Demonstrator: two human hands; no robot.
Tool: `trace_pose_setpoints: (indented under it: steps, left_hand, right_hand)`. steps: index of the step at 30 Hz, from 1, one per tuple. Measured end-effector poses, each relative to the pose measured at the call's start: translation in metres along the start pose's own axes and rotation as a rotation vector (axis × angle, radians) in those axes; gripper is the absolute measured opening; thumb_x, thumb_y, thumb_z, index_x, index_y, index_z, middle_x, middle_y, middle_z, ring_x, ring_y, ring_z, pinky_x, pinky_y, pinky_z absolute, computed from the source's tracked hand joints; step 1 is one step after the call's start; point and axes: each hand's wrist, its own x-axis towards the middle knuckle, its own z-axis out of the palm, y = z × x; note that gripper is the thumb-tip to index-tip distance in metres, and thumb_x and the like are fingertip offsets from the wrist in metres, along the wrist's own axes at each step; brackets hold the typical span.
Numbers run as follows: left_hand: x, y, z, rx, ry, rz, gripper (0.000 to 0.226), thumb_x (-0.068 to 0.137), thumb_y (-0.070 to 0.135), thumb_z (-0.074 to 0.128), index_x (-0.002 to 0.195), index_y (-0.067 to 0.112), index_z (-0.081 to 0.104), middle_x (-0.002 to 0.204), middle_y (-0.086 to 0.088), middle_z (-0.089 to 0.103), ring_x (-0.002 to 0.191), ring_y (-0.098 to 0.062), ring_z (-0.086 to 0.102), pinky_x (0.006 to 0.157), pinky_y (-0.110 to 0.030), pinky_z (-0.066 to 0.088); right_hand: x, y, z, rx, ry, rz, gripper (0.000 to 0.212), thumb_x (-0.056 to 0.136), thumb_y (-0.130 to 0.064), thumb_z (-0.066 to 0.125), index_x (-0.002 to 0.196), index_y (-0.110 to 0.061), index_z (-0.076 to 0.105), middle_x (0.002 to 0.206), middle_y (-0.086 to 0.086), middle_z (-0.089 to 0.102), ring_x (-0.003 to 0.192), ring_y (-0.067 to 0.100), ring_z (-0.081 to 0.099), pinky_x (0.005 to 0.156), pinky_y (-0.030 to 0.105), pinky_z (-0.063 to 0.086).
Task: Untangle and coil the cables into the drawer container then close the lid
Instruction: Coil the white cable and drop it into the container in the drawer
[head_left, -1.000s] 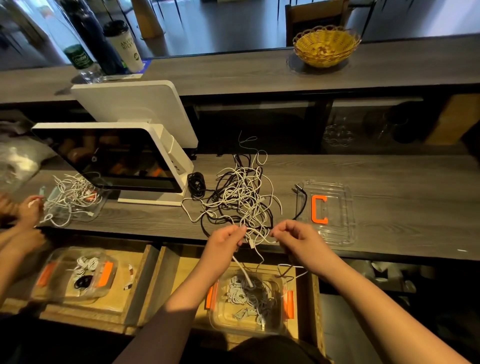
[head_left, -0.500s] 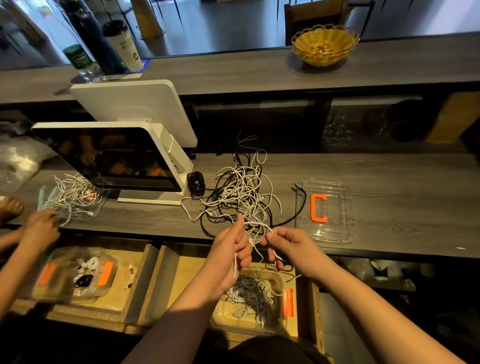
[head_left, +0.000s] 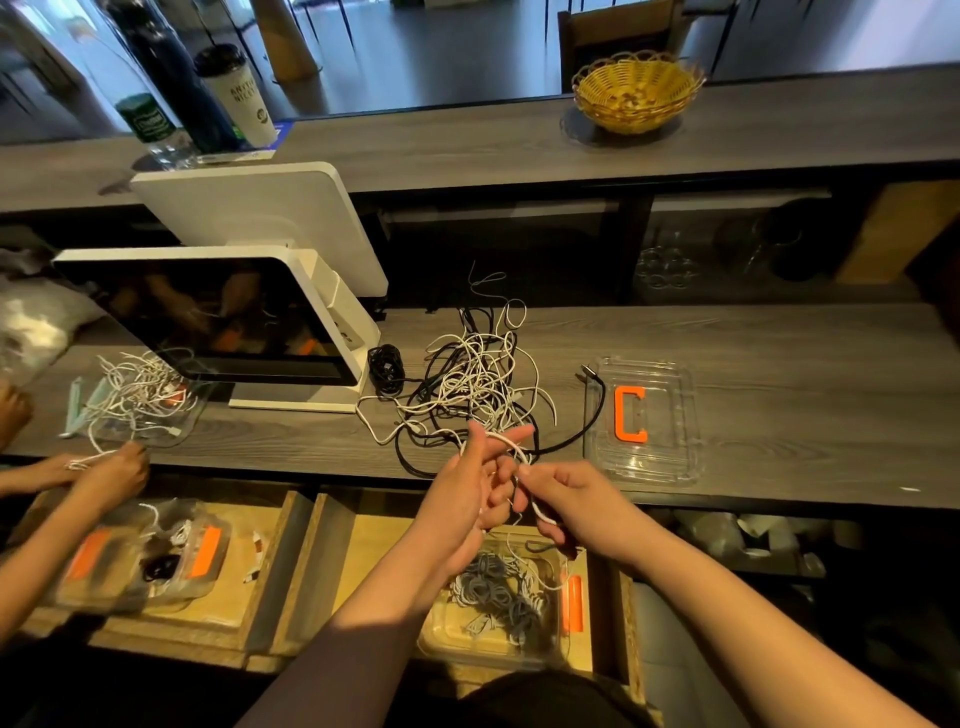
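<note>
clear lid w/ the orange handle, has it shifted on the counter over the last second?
No. The clear lid lies flat right of the cable tangle, same spot near the counter front edge.

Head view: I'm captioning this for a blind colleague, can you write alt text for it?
A person's left hand and right hand wind a white cable above an open drawer holding a clear container of coiled cables. On the counter lie a cable tangle and a clear lid.

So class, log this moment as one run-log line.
step: coiling | left hand: white cable looped round fingers | right hand: pinches cable | container: open | lid: on counter
</note>
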Motion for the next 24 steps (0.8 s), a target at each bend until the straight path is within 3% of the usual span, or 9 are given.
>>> trace_pose_setpoints:
  steps: [3, 5, 7, 10, 12, 16, 21, 24]
  left_hand:
    - [0.003, 0.003, 0.001, -0.057, 0.041, 0.07, 0.06, 0.091, 0.061, 0.038, 0.11, 0.02, 0.077, 0.074, -0.001, 0.051, 0.056, -0.01, 0.041, 0.043, -0.02, 0.038]
    - [0.004, 0.007, 0.002, -0.088, 0.062, 0.106, 0.061, 0.092, 0.061, 0.034, 0.108, 0.022, 0.078, 0.079, -0.003, 0.06, 0.066, -0.013, 0.054, 0.056, -0.026, 0.049]
    - [0.004, 0.012, 0.004, -0.156, 0.079, 0.126, 0.062, 0.096, 0.059, 0.031, 0.114, 0.019, 0.074, 0.085, -0.004, 0.067, 0.078, -0.015, 0.062, 0.072, -0.029, 0.052]
    - [0.005, 0.017, 0.005, -0.271, 0.089, 0.135, 0.061, 0.101, 0.059, 0.026, 0.125, 0.018, 0.064, 0.08, -0.003, 0.066, 0.072, -0.013, 0.062, 0.068, -0.028, 0.054]
    - [0.006, 0.019, 0.005, -0.302, 0.102, 0.138, 0.062, 0.101, 0.061, 0.025, 0.13, 0.02, 0.061, 0.074, 0.0, 0.06, 0.062, -0.01, 0.055, 0.055, -0.024, 0.049]
    - [0.01, 0.019, 0.003, -0.269, 0.126, 0.159, 0.064, 0.101, 0.061, 0.021, 0.134, 0.02, 0.059, 0.061, 0.005, 0.04, 0.044, -0.004, 0.029, 0.038, -0.018, 0.024]
    - [0.016, 0.013, 0.001, -0.086, 0.166, 0.199, 0.068, 0.1, 0.063, 0.02, 0.132, 0.019, 0.061, 0.062, 0.005, 0.033, 0.049, -0.006, 0.025, 0.042, -0.02, 0.02]
    - [0.019, 0.01, 0.002, 0.167, 0.193, 0.209, 0.069, 0.101, 0.061, 0.018, 0.129, 0.019, 0.065, 0.062, 0.007, 0.033, 0.054, -0.007, 0.025, 0.05, -0.023, 0.019]
  right_hand:
    - [0.001, 0.002, 0.004, -0.05, 0.031, 0.006, 0.037, 0.104, -0.032, 0.043, 0.083, -0.012, 0.066, 0.051, -0.009, 0.044, 0.041, 0.002, 0.035, 0.043, 0.016, 0.028]
    - [0.003, 0.005, 0.007, -0.063, 0.046, -0.009, 0.03, 0.104, -0.028, 0.047, 0.087, -0.012, 0.067, 0.051, -0.012, 0.043, 0.042, 0.0, 0.034, 0.043, 0.014, 0.028]
    - [0.003, 0.007, 0.009, -0.088, 0.059, -0.02, 0.027, 0.103, -0.028, 0.051, 0.09, -0.011, 0.068, 0.055, -0.011, 0.043, 0.046, 0.004, 0.035, 0.045, 0.017, 0.029]
    - [0.004, 0.009, 0.012, -0.168, 0.068, -0.04, 0.029, 0.103, -0.031, 0.05, 0.091, -0.014, 0.07, 0.061, -0.005, 0.041, 0.054, 0.012, 0.035, 0.052, 0.029, 0.029]
    - [0.005, 0.009, 0.014, -0.225, 0.057, -0.036, 0.029, 0.103, -0.032, 0.049, 0.089, -0.018, 0.07, 0.063, -0.006, 0.044, 0.059, 0.012, 0.038, 0.058, 0.031, 0.03]
    - [0.007, 0.01, 0.02, -0.285, 0.027, 0.053, 0.025, 0.102, -0.026, 0.048, 0.092, -0.02, 0.07, 0.058, -0.007, 0.044, 0.057, 0.013, 0.038, 0.059, 0.031, 0.031]
    - [0.004, 0.005, 0.025, -0.441, 0.012, 0.046, 0.027, 0.102, -0.032, 0.049, 0.08, -0.029, 0.065, 0.047, -0.016, 0.048, 0.046, 0.003, 0.037, 0.055, 0.03, 0.033]
    - [-0.001, 0.002, 0.026, -0.464, 0.024, -0.014, 0.028, 0.101, -0.036, 0.05, 0.084, -0.023, 0.068, 0.051, -0.01, 0.046, 0.048, 0.004, 0.037, 0.056, 0.032, 0.033]
